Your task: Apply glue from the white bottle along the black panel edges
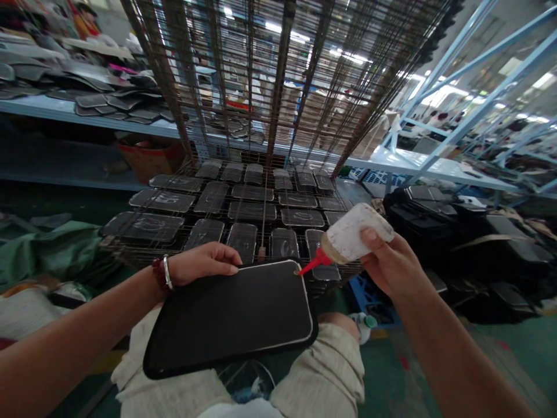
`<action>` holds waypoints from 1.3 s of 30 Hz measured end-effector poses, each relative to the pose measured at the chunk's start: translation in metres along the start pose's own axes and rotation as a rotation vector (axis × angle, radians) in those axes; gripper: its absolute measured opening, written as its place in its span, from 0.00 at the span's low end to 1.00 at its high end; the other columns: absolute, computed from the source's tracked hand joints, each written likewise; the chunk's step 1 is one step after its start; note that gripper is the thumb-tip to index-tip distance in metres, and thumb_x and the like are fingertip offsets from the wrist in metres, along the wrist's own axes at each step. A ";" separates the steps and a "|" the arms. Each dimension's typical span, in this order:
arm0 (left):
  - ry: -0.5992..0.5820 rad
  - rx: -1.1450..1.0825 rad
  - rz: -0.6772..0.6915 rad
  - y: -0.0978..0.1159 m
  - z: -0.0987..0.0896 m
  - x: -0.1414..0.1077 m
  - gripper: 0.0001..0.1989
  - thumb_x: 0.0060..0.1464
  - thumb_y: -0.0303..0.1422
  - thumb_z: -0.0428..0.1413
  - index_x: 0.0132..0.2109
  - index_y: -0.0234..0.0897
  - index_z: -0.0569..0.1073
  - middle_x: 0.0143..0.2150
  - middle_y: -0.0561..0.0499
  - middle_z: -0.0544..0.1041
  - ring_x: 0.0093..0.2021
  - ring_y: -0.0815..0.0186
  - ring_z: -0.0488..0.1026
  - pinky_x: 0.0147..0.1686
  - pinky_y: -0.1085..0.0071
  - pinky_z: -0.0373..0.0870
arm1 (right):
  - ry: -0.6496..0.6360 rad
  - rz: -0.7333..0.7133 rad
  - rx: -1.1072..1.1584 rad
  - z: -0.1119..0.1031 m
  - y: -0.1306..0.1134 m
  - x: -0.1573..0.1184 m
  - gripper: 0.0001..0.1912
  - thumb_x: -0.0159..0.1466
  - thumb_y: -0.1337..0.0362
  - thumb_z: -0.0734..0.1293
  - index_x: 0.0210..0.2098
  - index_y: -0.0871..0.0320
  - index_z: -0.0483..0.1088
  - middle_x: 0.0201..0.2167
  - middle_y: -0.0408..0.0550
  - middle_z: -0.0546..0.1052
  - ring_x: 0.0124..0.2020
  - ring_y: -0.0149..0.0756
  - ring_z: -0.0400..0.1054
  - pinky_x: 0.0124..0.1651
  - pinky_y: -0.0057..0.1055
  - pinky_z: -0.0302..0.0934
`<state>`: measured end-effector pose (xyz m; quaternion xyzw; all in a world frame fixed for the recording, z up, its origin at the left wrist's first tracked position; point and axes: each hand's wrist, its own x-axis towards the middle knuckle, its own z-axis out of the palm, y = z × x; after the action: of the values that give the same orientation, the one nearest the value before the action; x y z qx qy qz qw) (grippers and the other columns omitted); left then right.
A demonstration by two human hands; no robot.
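A black rounded rectangular panel [230,316] lies across my lap, tilted a little. A pale line of glue runs along its far edge, right side and part of the near edge. My left hand [209,262] pinches the panel's far edge, thumb on top, fingers curled. In my right hand [387,255] is a white squeeze bottle [354,232], tipped down to the left. Its red nozzle [315,261] touches the panel at the far right corner.
Beyond my knees a wire rack [263,232] bears rows of dark panels, its upper grids raised. Black pieces [435,232] are piled at the right, green cloth [56,249] lies left. A cardboard box [150,157] sits under the left shelf [100,120]; a capped bottle [363,326] stands beside my right knee.
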<state>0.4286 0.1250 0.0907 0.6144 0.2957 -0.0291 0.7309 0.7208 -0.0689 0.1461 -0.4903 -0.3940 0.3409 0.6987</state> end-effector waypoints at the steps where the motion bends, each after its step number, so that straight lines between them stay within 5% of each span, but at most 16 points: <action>1: -0.003 -0.010 0.001 -0.001 -0.001 0.000 0.12 0.46 0.36 0.65 0.36 0.35 0.76 0.31 0.53 0.78 0.28 0.71 0.73 0.30 0.78 0.68 | -0.008 0.001 -0.004 -0.001 0.000 -0.001 0.14 0.59 0.57 0.74 0.41 0.56 0.75 0.37 0.48 0.78 0.37 0.42 0.74 0.40 0.34 0.72; 16: 0.067 -0.127 0.020 -0.007 -0.009 -0.002 0.10 0.46 0.34 0.65 0.36 0.34 0.77 0.33 0.48 0.79 0.28 0.67 0.75 0.30 0.75 0.71 | 0.095 0.005 0.008 -0.006 0.000 -0.028 0.20 0.57 0.54 0.75 0.45 0.54 0.74 0.41 0.51 0.77 0.44 0.49 0.73 0.45 0.44 0.71; 22: 0.182 -0.283 0.022 -0.015 -0.007 -0.004 0.12 0.44 0.32 0.67 0.36 0.33 0.75 0.30 0.49 0.78 0.26 0.68 0.74 0.27 0.75 0.71 | 0.222 -0.036 0.006 -0.007 0.005 -0.036 0.22 0.56 0.53 0.75 0.46 0.53 0.73 0.45 0.51 0.77 0.45 0.48 0.73 0.47 0.44 0.71; 26: 0.255 -0.402 0.054 -0.029 -0.001 -0.004 0.14 0.42 0.32 0.67 0.36 0.32 0.74 0.30 0.50 0.77 0.26 0.68 0.74 0.26 0.75 0.71 | 0.411 -0.111 0.054 0.000 0.014 -0.041 0.18 0.58 0.57 0.75 0.46 0.54 0.74 0.43 0.47 0.77 0.45 0.38 0.73 0.48 0.31 0.70; 29: 0.284 -0.483 0.080 -0.040 0.006 -0.002 0.14 0.43 0.31 0.67 0.36 0.32 0.73 0.30 0.49 0.77 0.27 0.68 0.75 0.27 0.74 0.72 | 0.524 -0.130 0.065 0.006 0.026 -0.044 0.16 0.60 0.57 0.74 0.46 0.55 0.74 0.42 0.47 0.78 0.45 0.37 0.73 0.49 0.31 0.69; 39: 0.337 -0.612 0.077 -0.056 0.020 0.001 0.10 0.46 0.27 0.65 0.34 0.32 0.72 0.29 0.48 0.77 0.27 0.68 0.75 0.29 0.74 0.73 | 0.616 -0.067 0.110 0.024 0.052 -0.046 0.16 0.61 0.57 0.73 0.44 0.60 0.74 0.40 0.50 0.78 0.43 0.39 0.73 0.47 0.34 0.71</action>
<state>0.4142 0.0929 0.0424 0.3738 0.3836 0.1904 0.8227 0.6734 -0.0834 0.0913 -0.5186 -0.1607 0.1738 0.8216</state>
